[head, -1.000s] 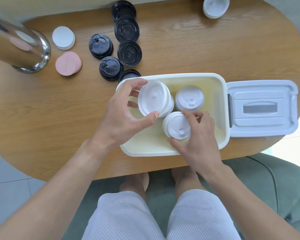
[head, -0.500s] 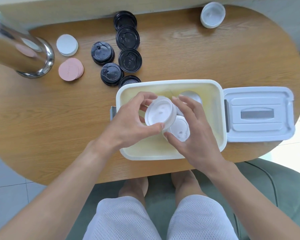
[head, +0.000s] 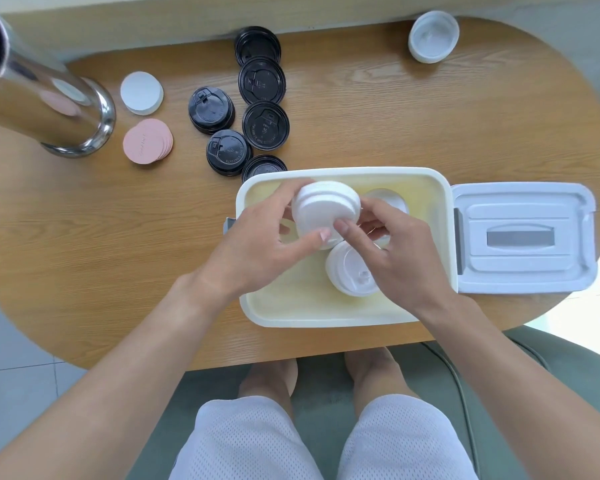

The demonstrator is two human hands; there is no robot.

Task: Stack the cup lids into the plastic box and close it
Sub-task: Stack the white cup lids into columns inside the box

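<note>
The cream plastic box [head: 329,317] sits open at the table's near edge, its grey-white hinged lid [head: 523,237] folded out flat to the right. Above the box's middle, a stack of white cup lids [head: 321,211] is tilted on its side. My left hand [head: 257,244] grips it from the left with thumb and fingers, and my right hand [head: 395,247] pinches its right side. Another white lid stack [head: 347,271] stands on the box floor under my right hand. A third white stack [head: 388,199] is partly hidden at the back of the box.
Several black cup lids [head: 264,124] lie in a cluster behind the box's left corner. Pink discs [head: 146,142] and a white disc [head: 141,92] lie further left, beside a tall shiny steel cylinder [head: 45,98]. A white lid stack [head: 433,36] sits at the far right.
My right hand left the stack on the box floor and came up to the stack in my left hand, which has tipped further onto its side. The camera view shifted down slightly.
</note>
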